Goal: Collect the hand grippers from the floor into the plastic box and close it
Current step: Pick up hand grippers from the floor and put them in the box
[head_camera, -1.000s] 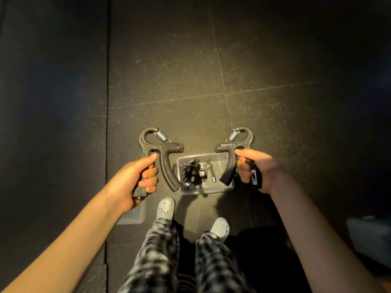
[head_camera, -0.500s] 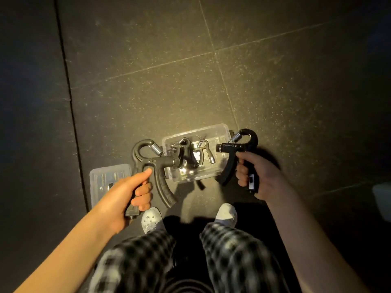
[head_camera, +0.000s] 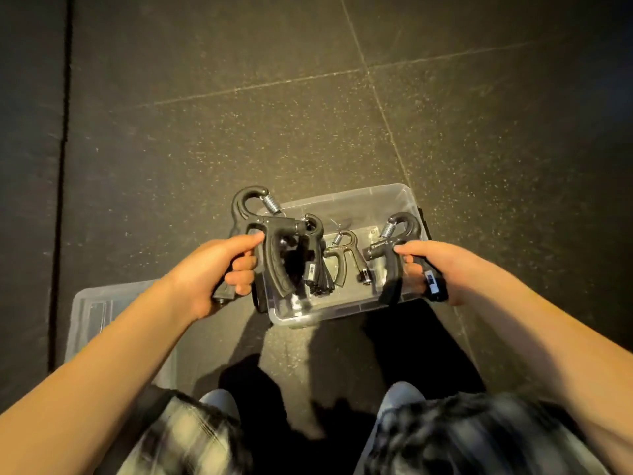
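Hand grippers (head_camera: 270, 248), black with steel springs, are clasped one apiece: fingers (head_camera: 241, 279) of the left hand (head_camera: 209, 272) and right hand (head_camera: 435, 269) curl round the handles. Within the last second both have come down over the clear plastic box (head_camera: 342, 308) on the dark speckled floor (head_camera: 239, 132). Letting go looks next.

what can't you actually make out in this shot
Head view, count of grippers in the box: the dark pile overlaps, and the left-hand gripper covers part of it.
Head view, lid: the left forearm hides part of it.
Head view, label on the right-hand gripper: too small to read.
Head view, trousers: blurred, cut off by the bottom edge.
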